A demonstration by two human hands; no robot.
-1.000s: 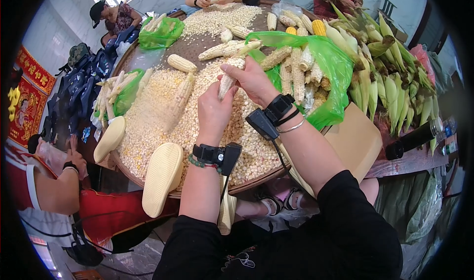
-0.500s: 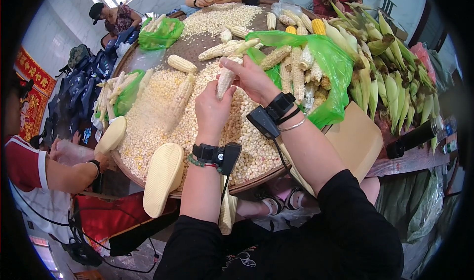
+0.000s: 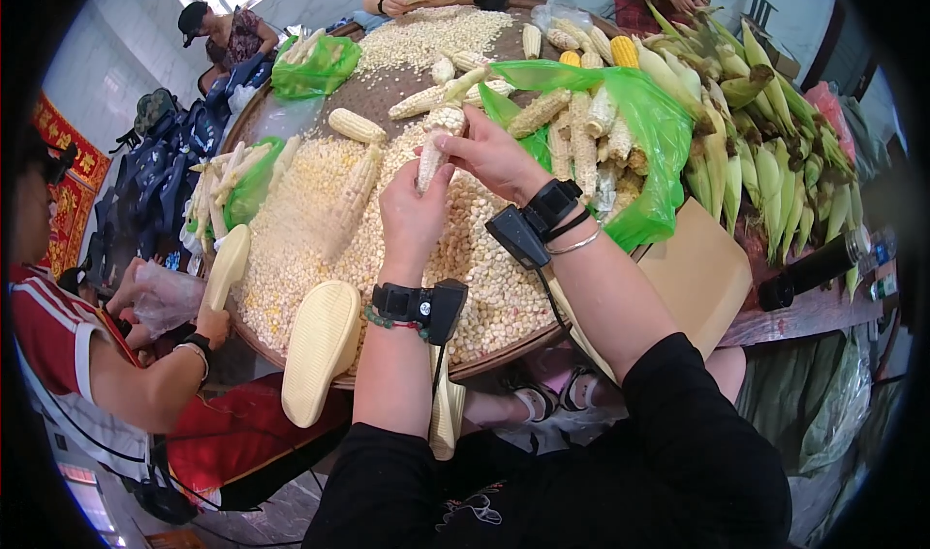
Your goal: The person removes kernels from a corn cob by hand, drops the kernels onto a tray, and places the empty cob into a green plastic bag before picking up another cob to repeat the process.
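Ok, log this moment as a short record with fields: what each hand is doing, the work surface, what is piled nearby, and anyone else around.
left hand: left hand grips the lower part of the pale, partly stripped corn cob
right hand: right hand closes over the cob's upper end
surface: round woven tray heaped with loose pale kernels
right of the hands: green plastic bag of shucked cobs; green unhusked ears beyond
left rim: cream foam slipper
others: person in a red-and-white shirt at left

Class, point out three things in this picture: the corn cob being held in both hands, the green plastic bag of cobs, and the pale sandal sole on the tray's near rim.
corn cob [image 3: 429, 161], head view, bare middle of the cob.
green plastic bag [image 3: 651, 127], head view, its right wall.
sandal sole [image 3: 318, 349], head view, middle of the sole.
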